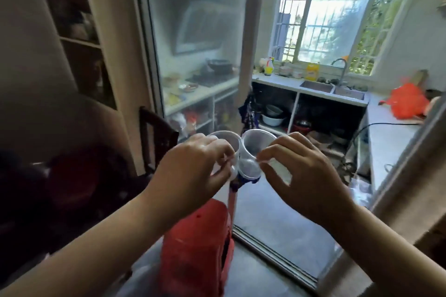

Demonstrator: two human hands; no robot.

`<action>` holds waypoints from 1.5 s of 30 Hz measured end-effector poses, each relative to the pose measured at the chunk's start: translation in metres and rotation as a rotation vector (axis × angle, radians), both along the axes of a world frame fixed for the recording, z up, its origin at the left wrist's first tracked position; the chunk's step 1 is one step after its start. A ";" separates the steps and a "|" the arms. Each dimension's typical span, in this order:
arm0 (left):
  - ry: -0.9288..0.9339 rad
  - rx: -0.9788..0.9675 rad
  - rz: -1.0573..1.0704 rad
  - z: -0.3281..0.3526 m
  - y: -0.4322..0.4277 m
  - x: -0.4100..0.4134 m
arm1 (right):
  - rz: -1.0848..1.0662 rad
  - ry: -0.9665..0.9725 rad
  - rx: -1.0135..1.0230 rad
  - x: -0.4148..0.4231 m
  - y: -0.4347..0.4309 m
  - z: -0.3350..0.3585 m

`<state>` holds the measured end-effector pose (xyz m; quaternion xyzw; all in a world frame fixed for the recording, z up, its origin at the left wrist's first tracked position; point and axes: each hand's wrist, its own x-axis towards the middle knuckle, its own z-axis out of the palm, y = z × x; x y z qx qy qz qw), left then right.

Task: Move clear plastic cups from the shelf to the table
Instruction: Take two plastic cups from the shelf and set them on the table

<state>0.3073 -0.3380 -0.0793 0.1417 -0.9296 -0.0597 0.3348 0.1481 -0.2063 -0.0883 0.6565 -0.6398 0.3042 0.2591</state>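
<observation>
Head view. I am holding two clear plastic cups in mid-air at chest height, mouths tilted toward the camera, rims touching or nearly so — the left cup in my left hand, the right cup in my right hand. The fingers of my left hand are wrapping the wall and pinching near the rim; the fingers of my right hand are pinching the rim and upper wall. Neither cup is resting on anything: a red stool is standing below them, and the kitchen counter lies well beyond, to the right. Judged by the thin transparent walls, these cups are very light, flexible and somewhat slick — I am judging that hard squeezing would buckle them, so the stiffer rolled rim seems the best place to grip.
</observation>
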 end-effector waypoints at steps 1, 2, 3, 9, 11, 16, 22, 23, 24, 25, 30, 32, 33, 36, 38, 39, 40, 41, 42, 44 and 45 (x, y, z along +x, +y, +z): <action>-0.007 0.002 0.043 -0.002 -0.018 0.027 | 0.046 -0.005 0.000 0.023 -0.027 -0.003; -0.014 -0.001 0.090 -0.003 -0.035 0.055 | 0.096 -0.009 0.005 0.047 -0.054 -0.007; -0.022 -0.005 0.136 -0.004 -0.051 0.083 | 0.146 -0.013 0.012 0.070 -0.079 -0.010; -0.045 0.027 0.391 -0.006 -0.131 0.229 | 0.379 -0.011 0.044 0.192 -0.204 -0.023; -0.049 0.043 0.460 -0.009 -0.149 0.267 | 0.457 -0.006 0.060 0.226 -0.236 -0.023; -0.033 0.118 0.630 -0.024 -0.185 0.340 | 0.622 -0.028 0.152 0.291 -0.304 -0.029; -0.013 0.146 0.780 -0.056 -0.234 0.378 | 0.795 -0.010 0.276 0.328 -0.382 -0.054; -0.015 0.141 0.806 -0.061 -0.245 0.381 | 0.817 -0.004 0.295 0.330 -0.396 -0.058; -0.018 0.138 0.829 -0.065 -0.256 0.383 | 0.840 0.005 0.312 0.333 -0.411 -0.062; -0.020 0.140 0.848 -0.068 -0.269 0.385 | 0.867 0.017 0.324 0.334 -0.426 -0.065; -0.017 0.193 0.890 -0.075 -0.341 0.382 | 0.941 0.069 0.388 0.325 -0.504 -0.072; -0.019 0.221 0.902 -0.080 -0.371 0.374 | 0.947 0.062 0.411 0.319 -0.535 -0.076; -0.025 0.236 0.906 -0.083 -0.386 0.371 | 0.950 0.062 0.422 0.316 -0.551 -0.079; -0.038 0.280 0.908 -0.095 -0.426 0.366 | 0.963 0.061 0.458 0.312 -0.597 -0.090; -0.031 0.289 0.914 -0.102 -0.449 0.368 | 0.984 0.048 0.476 0.315 -0.625 -0.097; -0.031 0.289 0.917 -0.105 -0.459 0.370 | 0.991 0.044 0.491 0.318 -0.637 -0.100; -0.031 0.292 0.922 -0.109 -0.468 0.373 | 0.995 0.041 0.505 0.322 -0.648 -0.103; -0.033 0.298 0.929 -0.112 -0.478 0.377 | 0.997 0.040 0.512 0.328 -0.659 -0.106; -0.036 0.307 0.936 -0.115 -0.488 0.383 | 0.999 0.041 0.516 0.333 -0.670 -0.109; -0.033 0.326 0.943 -0.120 -0.509 0.394 | 1.002 0.038 0.525 0.346 -0.692 -0.115; -0.028 0.334 0.940 -0.123 -0.520 0.401 | 0.999 0.043 0.529 0.353 -0.703 -0.117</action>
